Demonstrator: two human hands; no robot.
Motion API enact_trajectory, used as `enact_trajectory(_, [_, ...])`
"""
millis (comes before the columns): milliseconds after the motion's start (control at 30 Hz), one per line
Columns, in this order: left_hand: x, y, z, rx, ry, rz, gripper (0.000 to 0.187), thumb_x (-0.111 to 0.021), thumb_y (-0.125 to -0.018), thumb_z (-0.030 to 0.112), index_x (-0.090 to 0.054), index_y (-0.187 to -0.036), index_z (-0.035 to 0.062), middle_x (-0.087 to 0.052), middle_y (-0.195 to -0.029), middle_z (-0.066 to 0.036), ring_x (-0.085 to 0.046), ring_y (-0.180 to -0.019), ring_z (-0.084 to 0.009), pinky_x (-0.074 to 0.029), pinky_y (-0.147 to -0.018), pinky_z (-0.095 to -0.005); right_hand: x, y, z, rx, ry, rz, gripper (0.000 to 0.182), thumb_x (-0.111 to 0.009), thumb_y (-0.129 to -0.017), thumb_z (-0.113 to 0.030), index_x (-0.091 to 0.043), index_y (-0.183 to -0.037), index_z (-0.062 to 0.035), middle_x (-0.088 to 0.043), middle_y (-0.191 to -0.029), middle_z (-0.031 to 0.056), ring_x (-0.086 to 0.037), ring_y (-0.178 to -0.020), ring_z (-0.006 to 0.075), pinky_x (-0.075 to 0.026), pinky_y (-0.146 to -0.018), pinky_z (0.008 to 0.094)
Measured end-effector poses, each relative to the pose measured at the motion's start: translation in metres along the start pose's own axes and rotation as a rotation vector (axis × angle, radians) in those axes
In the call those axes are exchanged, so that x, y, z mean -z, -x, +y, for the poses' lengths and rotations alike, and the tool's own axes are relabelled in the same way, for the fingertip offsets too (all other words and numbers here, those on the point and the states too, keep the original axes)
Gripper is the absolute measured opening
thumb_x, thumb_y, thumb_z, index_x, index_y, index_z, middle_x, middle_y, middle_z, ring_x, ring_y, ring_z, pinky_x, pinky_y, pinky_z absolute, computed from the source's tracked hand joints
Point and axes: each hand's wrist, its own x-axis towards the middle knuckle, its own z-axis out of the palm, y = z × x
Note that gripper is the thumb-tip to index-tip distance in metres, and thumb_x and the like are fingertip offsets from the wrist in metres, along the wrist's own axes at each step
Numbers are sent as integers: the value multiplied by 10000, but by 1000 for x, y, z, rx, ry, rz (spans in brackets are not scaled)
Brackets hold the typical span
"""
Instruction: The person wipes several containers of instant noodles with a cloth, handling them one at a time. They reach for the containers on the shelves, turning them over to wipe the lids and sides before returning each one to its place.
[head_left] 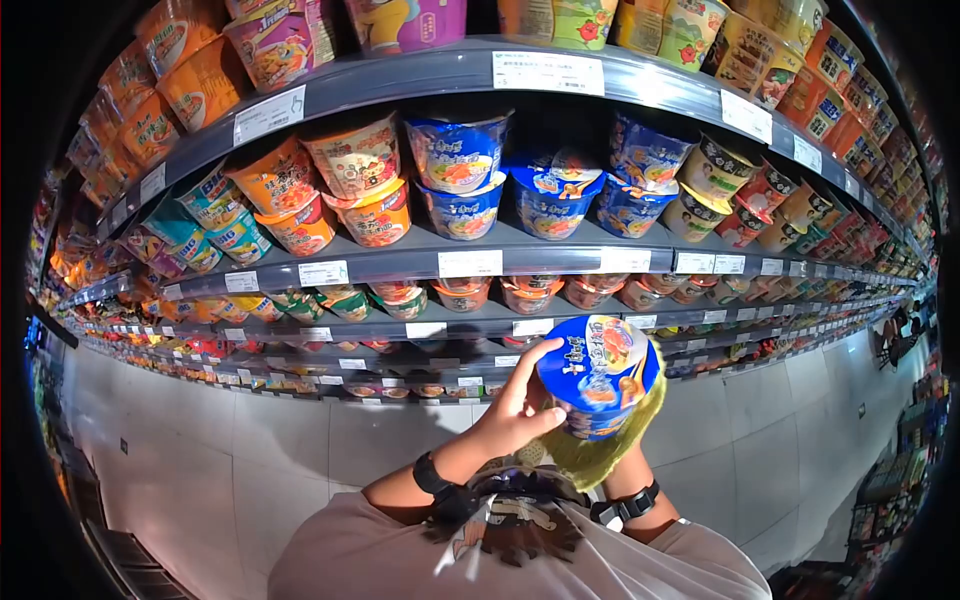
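Observation:
A blue noodle cup (598,370) with a printed lid is held in front of my chest, below the shelves. My left hand (518,408) grips its left side, thumb low and fingers near the lid's edge. Around the cup's right side and underneath is a yellow-green cloth (610,445). My right hand is hidden behind the cloth and cup; only the wrist with a black band shows. On the shelf ahead stand more blue cups, among them a single one (557,200) between two stacks.
Curved-looking shelves (380,262) of stacked noodle cups span the view. Orange cups (290,200) stand left of the blue ones, black and white cups (700,195) right. Below is the tiled floor (280,440). Dark racks (900,490) stand at the lower right.

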Motion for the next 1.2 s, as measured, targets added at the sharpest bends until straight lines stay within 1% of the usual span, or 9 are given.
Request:
enact_trajectory(333, [0,6,-26,-567,-657,102,1176,-900,-715,378,-38,-1473,126,-470,-1434,-118,-466,-1341,-207,-168,-1189,-448,-68,33,31,-128,-115,285,627,-370,-1019,-519,-431,-1467,-85,-509,-1455,146,-535,-1263,354,-446,-1035,514])
enact_trajectory(467, [15,-5,-28,-605,-217,66,1322,-968,-585,435,-24,-1460,132,-435,-1406,-193,-498,-1298,-305,-418,-1098,-439,-86,57,62,-167,-378,213,605,-494,-973,-522,-464,-1423,-118,-545,-1395,130,-596,-1006,310,-534,-756,404])
enact_trajectory(567, [36,4,9,-620,-1188,-75,882,-645,-875,599,-272,-1525,134,-510,-1453,-82,-435,-1375,-195,3,-1227,-538,-72,58,67,-224,-334,98,573,-507,-993,-473,-463,-1409,-82,-544,-1381,132,-596,-1028,274,-536,-808,373])
enact_trajectory(667, [43,14,-20,-158,-153,-207,1565,-882,-507,699,170,-1522,141,-472,-1491,-125,-438,-1400,-263,-56,-1251,-492,-59,39,58,-217,-168,134,565,-506,-994,-467,-464,-1403,-79,-547,-1370,132,-592,-1017,272,-531,-802,374])
enact_trajectory(700, [67,4,-17,-282,-999,-466,1563,-926,-509,624,166,-1513,130,-423,-1516,-156,-438,-1397,-285,-161,-1240,-504,-58,34,56,-220,-133,141,563,-506,-994,-465,-465,-1401,-78,-547,-1366,132,-590,-1013,271,-529,-801,374])
enact_trajectory(767, [40,16,-11,-65,242,50,1531,-958,-543,525,169,-1507,144,-348,-1549,-200,-424,-1403,-318,-277,-1202,-507,-58,29,55,-227,-98,150,558,-506,-995,-461,-466,-1396,-76,-549,-1359,132,-587,-1006,269,-526,-797,374])
enact_trajectory(933, [39,-10,-8,-833,-164,47,974,-884,-725,444,-308,-1436,110,-186,-1597,-273,-298,-1456,-408,-343,-1159,-517,-52,34,40,-288,-37,166,545,-505,-996,-450,-470,-1385,-71,-553,-1340,131,-580,-988,265,-518,-788,375])
enact_trajectory(1067, [7,-2,-19,-379,-119,220,955,-706,-926,408,-123,-1582,30,-324,-1570,-168,-367,-1426,-268,-296,-1172,-435,-43,41,22,-344,14,179,535,-504,-997,-442,-472,-1377,-67,-556,-1326,131,-574,-973,261,-512,-781,376])
enact_trajectory(1200, [-47,-25,-27,-458,229,175,1395,-997,-569,340,-4,-1533,165,-261,-1536,-134,-348,-1413,-301,-312,-1163,-448,-36,46,-5,-403,55,182,525,-504,-998,-434,-475,-1368,-63,-559,-1311,130,-568,-958,257,-506,-774,377])
